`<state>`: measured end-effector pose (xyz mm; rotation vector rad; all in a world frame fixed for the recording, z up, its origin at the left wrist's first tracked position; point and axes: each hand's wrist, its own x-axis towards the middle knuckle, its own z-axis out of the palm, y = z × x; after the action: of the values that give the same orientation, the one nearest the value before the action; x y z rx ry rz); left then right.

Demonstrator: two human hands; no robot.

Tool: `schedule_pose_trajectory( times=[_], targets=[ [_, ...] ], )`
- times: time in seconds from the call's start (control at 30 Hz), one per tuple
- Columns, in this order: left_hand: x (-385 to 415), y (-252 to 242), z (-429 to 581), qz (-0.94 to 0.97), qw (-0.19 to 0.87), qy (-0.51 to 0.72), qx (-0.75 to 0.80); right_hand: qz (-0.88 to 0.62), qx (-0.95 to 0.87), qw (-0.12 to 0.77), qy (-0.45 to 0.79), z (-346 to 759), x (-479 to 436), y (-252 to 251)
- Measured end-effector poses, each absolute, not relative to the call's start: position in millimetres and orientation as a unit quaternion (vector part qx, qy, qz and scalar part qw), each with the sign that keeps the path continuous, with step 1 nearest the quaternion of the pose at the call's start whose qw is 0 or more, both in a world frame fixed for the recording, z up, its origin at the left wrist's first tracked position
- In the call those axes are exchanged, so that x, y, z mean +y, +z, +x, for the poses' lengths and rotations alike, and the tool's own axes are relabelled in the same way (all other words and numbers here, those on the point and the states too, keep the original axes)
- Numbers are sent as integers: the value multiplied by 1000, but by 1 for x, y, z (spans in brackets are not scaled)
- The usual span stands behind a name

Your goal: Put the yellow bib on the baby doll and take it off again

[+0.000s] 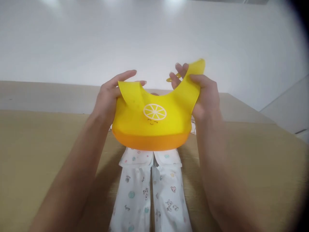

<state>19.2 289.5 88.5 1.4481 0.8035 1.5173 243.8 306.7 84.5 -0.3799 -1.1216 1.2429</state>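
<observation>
Holding a yellow bib (154,117) up in the air over the bench (36,158), a person has it by its two neck straps, one in each hand. The left hand (107,96) stands behind the strap on that side, with its fingers (125,76) spread wide and pointing up and inward. That strap folds forward across the palm and hides part of the grip. The right hand (206,96) closes narrower: a thumb lies across the front of the other strap while the remaining fingers (181,69) curl up behind it, pinching the silicone between them. A slim strap tip (172,77) pokes out just beside those fingers. The bib hangs directly below and between both sets of fingers, its front turned toward the person. It shows a white lemon slice (154,112) with a small smiling face, and an orange pocket (151,141) runs along the bottom edge. Farther below the fingers, a white baby garment (149,193) with small animal prints lies flat on the bench, its two long halves running back toward the person. Beyond the fingers, a beige ledge (48,96) runs along the far side of the bench, in front of a white wall (145,38).
</observation>
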Motion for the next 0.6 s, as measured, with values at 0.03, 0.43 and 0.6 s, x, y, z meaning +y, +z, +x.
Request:
schedule_pose_trajectory(
  times=[0.03,0.43,0.6],
  targets=[
    [294,86,19,572,436,610,332,-181,-489,664,537,243,310,82],
    [324,59,9,561,440,565,414,-315,-482,682,452,234,339,61],
    [338,43,11,530,469,554,439,-366,-421,679,478,229,347,52]
  ],
)
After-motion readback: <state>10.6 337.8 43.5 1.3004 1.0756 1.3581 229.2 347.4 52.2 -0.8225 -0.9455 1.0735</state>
